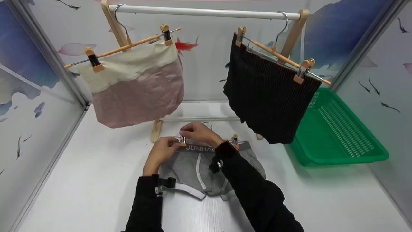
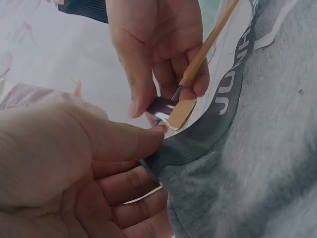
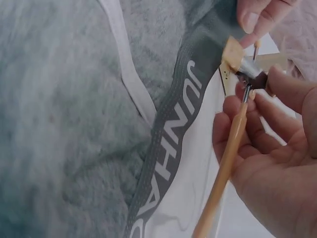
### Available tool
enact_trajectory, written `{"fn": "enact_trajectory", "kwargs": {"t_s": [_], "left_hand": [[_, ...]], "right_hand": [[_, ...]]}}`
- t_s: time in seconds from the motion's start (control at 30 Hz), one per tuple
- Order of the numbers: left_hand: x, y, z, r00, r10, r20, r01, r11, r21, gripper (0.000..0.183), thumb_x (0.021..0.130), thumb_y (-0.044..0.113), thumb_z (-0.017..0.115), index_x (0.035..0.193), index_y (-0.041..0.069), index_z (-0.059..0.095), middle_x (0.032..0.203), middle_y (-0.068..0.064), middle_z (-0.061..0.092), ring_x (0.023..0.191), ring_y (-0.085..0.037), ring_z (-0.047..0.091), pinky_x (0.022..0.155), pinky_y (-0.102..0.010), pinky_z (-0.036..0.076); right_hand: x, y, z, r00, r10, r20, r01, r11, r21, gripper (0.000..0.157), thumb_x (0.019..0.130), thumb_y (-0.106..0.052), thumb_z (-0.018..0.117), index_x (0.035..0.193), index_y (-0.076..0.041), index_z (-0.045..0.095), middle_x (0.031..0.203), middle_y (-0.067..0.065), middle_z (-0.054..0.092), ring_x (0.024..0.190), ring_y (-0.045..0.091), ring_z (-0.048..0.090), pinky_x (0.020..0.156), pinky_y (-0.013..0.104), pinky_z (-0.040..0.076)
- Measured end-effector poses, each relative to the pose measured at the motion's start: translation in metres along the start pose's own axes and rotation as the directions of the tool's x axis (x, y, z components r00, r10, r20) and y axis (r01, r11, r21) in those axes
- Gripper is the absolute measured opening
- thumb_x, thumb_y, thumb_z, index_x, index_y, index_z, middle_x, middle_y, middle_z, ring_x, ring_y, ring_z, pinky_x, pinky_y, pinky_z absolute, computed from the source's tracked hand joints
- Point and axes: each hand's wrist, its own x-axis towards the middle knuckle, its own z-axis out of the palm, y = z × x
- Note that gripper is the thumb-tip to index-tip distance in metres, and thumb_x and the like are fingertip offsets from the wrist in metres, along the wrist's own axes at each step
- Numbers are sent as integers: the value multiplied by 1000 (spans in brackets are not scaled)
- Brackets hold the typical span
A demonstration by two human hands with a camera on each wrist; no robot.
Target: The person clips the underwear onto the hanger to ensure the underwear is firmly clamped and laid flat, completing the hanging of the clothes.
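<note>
Grey underpants [image 1: 185, 166] with a dark lettered waistband [image 3: 171, 134] lie on the white table below a wooden clip hanger [image 3: 225, 163]. My left hand [image 1: 160, 154] pinches the waistband's left corner between thumb and fingers. Over the top of the hanger reaches my right hand [image 1: 202, 132], its thumb and fingers pinching the left clip [image 2: 182, 114]. In the right wrist view the clip's tan pads [image 3: 233, 52] are beside the waistband edge; whether they grip the cloth I cannot tell. The other clip [image 1: 235, 140] is at the waistband's right part, partly behind my right wrist.
From a white rail [image 1: 206, 12] hang pink-and-cream underpants [image 1: 138, 91] at left and black ribbed underpants [image 1: 267, 93] at right, each on a clip hanger. A green basket [image 1: 351, 159] stands on the table [image 1: 83, 180] at right. Printed wall panels enclose the sides.
</note>
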Motion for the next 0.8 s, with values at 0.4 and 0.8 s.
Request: {"fn": "enact_trajectory", "kwargs": {"t_s": [0.4,0.8], "left_hand": [[1,4,3,989,-34,-144,21,996,-90,18,85,17,84,95,3,81,81,-3,74,67,-12,55,63,-28,43],[1,5,2,992,-32,-120,21,996,-92,15,88,11,80,100,2,79,92,-8,75,79,-18,64,71,-33,49]], "right_hand": [[1,-2,5,998,12,-60,-11,1000,17,32,103,-30,63,120,-5,75,110,7,75,100,20,69,85,28,52],[-4,-8,3,990,128,-54,-123,989,83,38,101,-39,63,110,-5,78,100,6,74,91,22,67,79,30,52]]}}
